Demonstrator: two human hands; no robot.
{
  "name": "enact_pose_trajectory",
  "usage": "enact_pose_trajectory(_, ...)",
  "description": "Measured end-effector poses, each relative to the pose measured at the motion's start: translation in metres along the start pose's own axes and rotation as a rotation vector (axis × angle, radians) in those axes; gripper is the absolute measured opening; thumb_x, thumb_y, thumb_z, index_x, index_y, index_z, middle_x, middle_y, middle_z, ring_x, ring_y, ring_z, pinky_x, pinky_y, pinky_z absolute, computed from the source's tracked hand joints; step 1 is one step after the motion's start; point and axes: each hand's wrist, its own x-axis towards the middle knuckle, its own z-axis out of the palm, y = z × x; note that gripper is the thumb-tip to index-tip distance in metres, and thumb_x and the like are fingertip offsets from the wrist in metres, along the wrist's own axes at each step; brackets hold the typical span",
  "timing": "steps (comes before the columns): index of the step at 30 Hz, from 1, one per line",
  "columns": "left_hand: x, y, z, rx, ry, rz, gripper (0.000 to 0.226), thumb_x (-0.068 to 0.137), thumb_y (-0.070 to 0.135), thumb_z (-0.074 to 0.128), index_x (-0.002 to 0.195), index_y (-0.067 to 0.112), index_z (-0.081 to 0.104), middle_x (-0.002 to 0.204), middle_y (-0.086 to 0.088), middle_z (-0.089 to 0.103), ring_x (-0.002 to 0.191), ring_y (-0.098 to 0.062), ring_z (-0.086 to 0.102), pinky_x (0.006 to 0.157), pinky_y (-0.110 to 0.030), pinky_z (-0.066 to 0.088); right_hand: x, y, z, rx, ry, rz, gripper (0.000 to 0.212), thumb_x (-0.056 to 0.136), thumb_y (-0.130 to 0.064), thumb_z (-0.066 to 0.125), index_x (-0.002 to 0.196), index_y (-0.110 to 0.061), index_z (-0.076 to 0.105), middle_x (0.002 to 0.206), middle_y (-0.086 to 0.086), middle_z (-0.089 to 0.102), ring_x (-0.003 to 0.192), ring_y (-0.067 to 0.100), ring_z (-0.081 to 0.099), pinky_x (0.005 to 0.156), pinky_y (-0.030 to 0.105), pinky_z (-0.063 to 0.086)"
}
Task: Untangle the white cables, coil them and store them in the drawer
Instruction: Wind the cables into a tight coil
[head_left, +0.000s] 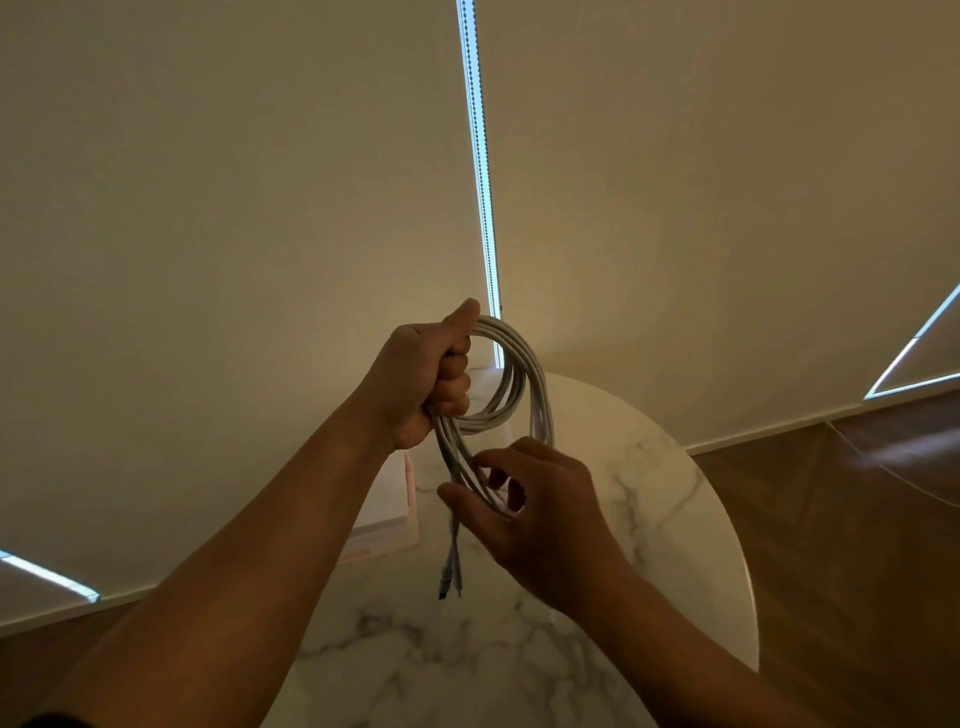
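Note:
My left hand (423, 376) grips a coil of white cables (524, 374), raised above the round marble table (649, 467). The loops arc to the right of the fist and come back under it. My right hand (524, 499), lower and nearer to me, pinches the strands that trail down from the coil between thumb and fingers. Two dark-tipped cable ends (451, 582) dangle below that hand, over the tabletop. No drawer is visible.
A pale pink box (395, 519) sits on the table's left side, partly hidden behind my left forearm. Closed beige roller blinds fill the background, with a bead chain (480, 156) hanging down the bright gap. Wooden floor (831, 519) lies to the right of the table.

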Motion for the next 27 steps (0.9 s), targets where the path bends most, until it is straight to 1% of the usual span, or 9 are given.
enact_pose_trajectory(3, -0.002, -0.001, -0.002, -0.014, -0.008, -0.011, 0.043, 0.081, 0.047, 0.059, 0.062, 0.020, 0.032, 0.049, 0.006, 0.021, 0.039, -0.008, 0.019, 0.040, -0.021, 0.023, 0.006, 0.004, 0.000, 0.051, -0.082, -0.022, 0.070, 0.075, -0.075, 0.034, 0.107, -0.024, 0.070, 0.084, -0.014, 0.060, 0.068, 0.003, 0.057, 0.064, 0.016, 0.052)
enact_pose_trajectory(6, -0.005, 0.001, -0.008, -0.042, -0.013, -0.036, 0.043, 0.079, 0.048, 0.060, 0.063, 0.020, 0.031, 0.048, 0.007, 0.021, 0.038, -0.008, 0.019, 0.040, -0.021, 0.023, 0.012, 0.035, -0.016, 0.193, 0.220, 0.157, 0.032, 0.082, -0.056, 0.050, 0.094, -0.029, 0.062, 0.083, -0.013, 0.062, 0.070, 0.007, 0.060, 0.062, 0.019, 0.050)
enact_pose_trajectory(8, -0.007, 0.001, -0.010, -0.038, -0.046, -0.059, 0.043, 0.079, 0.049, 0.059, 0.064, 0.020, 0.030, 0.048, 0.007, 0.021, 0.038, -0.007, 0.019, 0.039, -0.020, 0.023, 0.019, 0.056, -0.026, 0.183, 0.282, 0.244, 0.042, 0.080, -0.051, 0.063, 0.114, -0.028, 0.053, 0.110, -0.011, 0.057, 0.079, 0.008, 0.057, 0.064, 0.023, 0.050)
enact_pose_trajectory(10, -0.008, 0.002, -0.008, -0.026, -0.099, -0.079, 0.042, 0.079, 0.049, 0.059, 0.064, 0.020, 0.031, 0.048, 0.007, 0.022, 0.038, -0.007, 0.019, 0.040, -0.020, 0.022, 0.029, 0.068, -0.028, 0.090, 0.113, 0.226, 0.063, 0.077, -0.045, 0.074, 0.130, -0.025, 0.047, 0.119, -0.015, 0.049, 0.083, 0.002, 0.053, 0.066, 0.017, 0.044)
enact_pose_trajectory(12, -0.008, 0.003, -0.002, -0.028, -0.138, -0.084, 0.042, 0.079, 0.048, 0.058, 0.063, 0.019, 0.032, 0.048, 0.006, 0.022, 0.037, -0.007, 0.020, 0.040, -0.020, 0.022, 0.038, 0.072, -0.026, 0.005, -0.081, 0.192, 0.037, 0.081, -0.039, 0.075, 0.111, -0.024, 0.058, 0.094, -0.016, 0.057, 0.066, -0.003, 0.052, 0.063, 0.011, 0.038)
enact_pose_trajectory(14, -0.009, 0.007, 0.000, -0.045, -0.146, -0.075, 0.041, 0.079, 0.048, 0.058, 0.063, 0.020, 0.032, 0.048, 0.007, 0.021, 0.038, -0.007, 0.019, 0.040, -0.020, 0.020, 0.041, 0.087, -0.022, -0.051, -0.239, 0.264, 0.018, 0.083, -0.037, 0.073, 0.084, -0.020, 0.064, 0.072, -0.013, 0.060, 0.059, -0.002, 0.057, 0.060, 0.019, 0.048)
enact_pose_trajectory(17, -0.009, 0.017, -0.006, -0.095, -0.130, -0.047, 0.040, 0.081, 0.048, 0.057, 0.063, 0.021, 0.035, 0.046, 0.008, 0.022, 0.037, -0.006, 0.019, 0.041, -0.020, 0.018, 0.027, 0.125, -0.009, -0.165, -0.460, 0.399, 0.034, 0.072, -0.051, 0.071, 0.083, -0.018, 0.068, 0.079, -0.004, 0.066, 0.073, 0.011, 0.064, 0.073, 0.035, 0.056)
enact_pose_trajectory(22, -0.010, 0.017, -0.013, -0.106, -0.104, -0.083, 0.040, 0.081, 0.049, 0.057, 0.063, 0.021, 0.034, 0.047, 0.009, 0.020, 0.036, -0.005, 0.018, 0.037, -0.018, 0.022, -0.001, 0.153, -0.002, -0.001, -0.537, 0.443, 0.021, 0.077, -0.030, 0.077, 0.073, -0.010, 0.072, 0.063, 0.006, 0.071, 0.055, 0.013, 0.067, 0.063, 0.031, 0.059)
enact_pose_trajectory(27, -0.012, 0.011, -0.008, -0.117, -0.099, -0.110, 0.040, 0.081, 0.048, 0.058, 0.062, 0.021, 0.035, 0.047, 0.009, 0.020, 0.036, -0.005, 0.018, 0.037, -0.018, 0.021, -0.016, 0.176, -0.002, 0.172, -0.573, 0.374, 0.009, 0.071, -0.011, 0.082, 0.072, -0.008, 0.074, 0.066, 0.010, 0.072, 0.061, 0.018, 0.070, 0.066, 0.027, 0.058)
